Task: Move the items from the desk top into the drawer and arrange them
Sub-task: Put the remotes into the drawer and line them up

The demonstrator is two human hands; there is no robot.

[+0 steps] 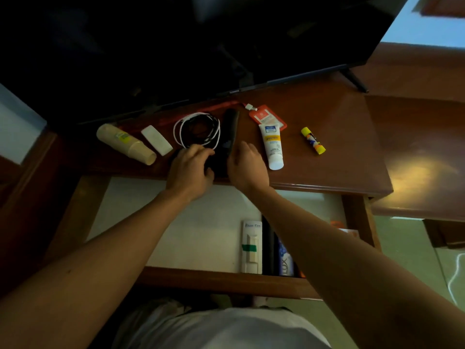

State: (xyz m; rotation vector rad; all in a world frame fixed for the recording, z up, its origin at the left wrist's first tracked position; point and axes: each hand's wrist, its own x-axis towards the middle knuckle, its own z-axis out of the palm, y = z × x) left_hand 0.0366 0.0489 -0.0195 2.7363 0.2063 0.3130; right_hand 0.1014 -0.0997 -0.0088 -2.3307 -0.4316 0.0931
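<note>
Both hands reach over the open drawer (176, 248) to the desk top (339, 147). My left hand (190, 172) has its fingers curled on a dark object by the coiled black and white cables (197, 129). My right hand (246, 167) rests against the near end of a black remote (230, 129); its grip is hidden. Also on the desk lie a beige bottle (125, 143), a white block (156, 140), a white cream tube (273, 147), an orange card holder (266, 117) and a yellow glue stick (312, 140).
A dark TV screen (201, 46) stands along the back of the desk. In the drawer's right part lie a white pack (251, 248), a black stick (268, 248) and a blue pack (285, 260). A lower wooden surface (415, 159) adjoins on the right.
</note>
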